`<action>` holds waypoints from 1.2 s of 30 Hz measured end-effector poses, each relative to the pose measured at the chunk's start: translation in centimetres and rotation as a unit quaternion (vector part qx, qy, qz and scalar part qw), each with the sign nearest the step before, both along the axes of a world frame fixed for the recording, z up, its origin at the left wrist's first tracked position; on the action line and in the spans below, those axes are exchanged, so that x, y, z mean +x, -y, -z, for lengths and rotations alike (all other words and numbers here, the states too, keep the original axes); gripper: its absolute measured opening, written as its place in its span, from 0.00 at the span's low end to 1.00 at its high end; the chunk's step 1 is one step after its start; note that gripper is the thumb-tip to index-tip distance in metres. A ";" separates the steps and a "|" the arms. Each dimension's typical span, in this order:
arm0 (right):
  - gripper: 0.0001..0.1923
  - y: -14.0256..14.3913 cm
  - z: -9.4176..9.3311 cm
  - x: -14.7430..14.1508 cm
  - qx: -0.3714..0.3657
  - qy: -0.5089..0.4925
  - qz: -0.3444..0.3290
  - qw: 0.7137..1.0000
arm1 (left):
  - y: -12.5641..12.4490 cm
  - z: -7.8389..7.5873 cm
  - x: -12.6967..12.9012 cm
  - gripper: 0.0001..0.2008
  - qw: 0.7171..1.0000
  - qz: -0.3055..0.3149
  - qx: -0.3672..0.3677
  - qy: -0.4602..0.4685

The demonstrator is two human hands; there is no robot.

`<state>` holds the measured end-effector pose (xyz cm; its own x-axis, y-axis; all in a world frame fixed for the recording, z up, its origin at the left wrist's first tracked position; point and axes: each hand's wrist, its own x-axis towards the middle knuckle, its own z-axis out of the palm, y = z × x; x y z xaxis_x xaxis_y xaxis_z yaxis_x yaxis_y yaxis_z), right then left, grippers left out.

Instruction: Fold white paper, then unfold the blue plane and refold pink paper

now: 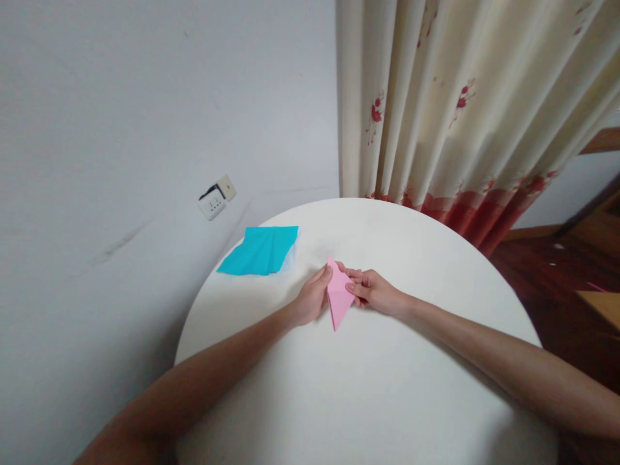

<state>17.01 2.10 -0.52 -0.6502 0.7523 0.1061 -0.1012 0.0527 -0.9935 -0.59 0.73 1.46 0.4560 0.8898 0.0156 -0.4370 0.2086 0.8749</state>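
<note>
Wall socket: a white wall socket (216, 197) sits low on the grey wall, left of everything else, well apart from the hands.
Blue paper: a folded turquoise paper sheet (259, 250) lies flat at the tabletop's far left edge, one corner hanging over the rim, near the left hand but not touching it.
Tabletop: round and white (368, 387), carrying both papers and both hands.
Left hand: the left hand (312, 298) rests on the tabletop with its fingers (323, 276) closed against the left edge of the pink paper, thumb side up, pinching that edge.
Pink paper: a folded pink paper (338, 296), kite-shaped, stands between the two hands near the tabletop's middle, one point towards the curtain and the longer point towards the person, touching the tabletop.
Right hand: the right hand (376, 292) holds the paper's right edge, fingers (352, 274) together and clamped on the upper right flap.
Curtain: a cream curtain (460, 110) with red flowers hangs behind the tabletop.
</note>
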 end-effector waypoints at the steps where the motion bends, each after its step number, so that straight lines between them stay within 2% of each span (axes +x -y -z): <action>1: 0.22 0.0 0.1 -0.1 -0.005 -0.004 -0.002 1.000 | 0.0 0.1 0.0 0.17 1.000 -0.015 0.007 -0.010; 4: 0.24 0.2 0.1 -0.5 -0.005 -0.003 0.000 1.000 | 0.2 0.3 0.2 0.18 0.998 -0.034 0.019 -0.045; 12: 0.28 0.5 -0.4 -0.9 -0.041 0.026 0.053 0.997 | 0.8 -0.6 0.9 0.22 0.987 -0.015 0.070 -0.142; 20: 0.25 0.6 -0.7 -0.6 -0.026 -0.018 0.006 0.999 | 0.6 -0.5 0.4 0.25 0.997 0.030 0.039 -0.064; 24: 0.26 0.7 -0.8 -0.5 -0.027 -0.022 -0.002 0.999 | 0.4 -0.4 0.3 0.22 0.998 0.049 0.030 -0.025; 29: 0.26 0.9 -1.1 -0.6 -0.024 -0.022 0.000 0.999 | 0.3 -0.4 0.1 0.19 0.997 0.057 0.038 -0.027; 36: 0.29 0.9 -1.3 -0.5 0.010 -0.006 -0.002 1.000 | 0.3 -1.0 0.0 0.24 0.998 0.067 0.013 -0.001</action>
